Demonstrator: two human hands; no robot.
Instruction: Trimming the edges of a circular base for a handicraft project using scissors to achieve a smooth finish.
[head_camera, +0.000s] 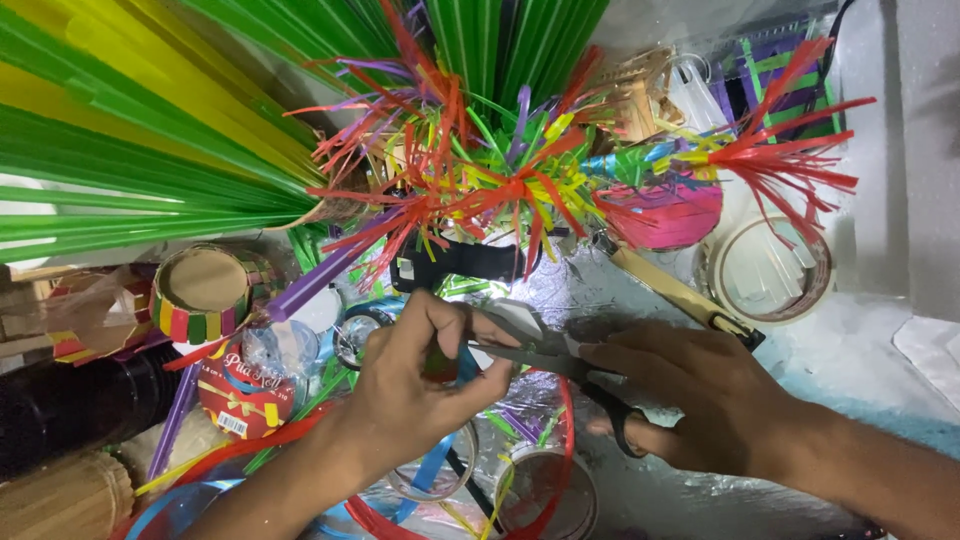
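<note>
Item, left hand (415, 385): I log it near centre of the scene, fingers curled tight, pinching a blue strip (436, 462) whose loose end runs down toward the near edge. Something small and red-green shows inside the curl; I cannot tell what it is.

Item, right hand (700, 400): I log it right of centre, fingers closed through the black handles of the scissors (545, 355). The blades point left, toward the left hand; I see them narrowly parted, their tips right against the left fingers above the strip.

Item, work surface (850, 350): crinkled, shiny, pale, with a blue tint toward the near right.

Item, far side: a fan of green and yellow strips (130, 130) at far left; a cluster of fringed ornaments (480, 160) in red, green, yellow and purple at far centre; a pink woven ball (675, 215) just right of them.

Item, right: a roll of clear tape (768, 270) lying flat, with a tan-handled tool (670, 288) just left of it.

Item, left: a small woven basket (203, 292) banded in several colours; a red ribbon spool (238, 395) just nearer; a purple strip (310, 280) slanting between them and the ornaments.
</note>
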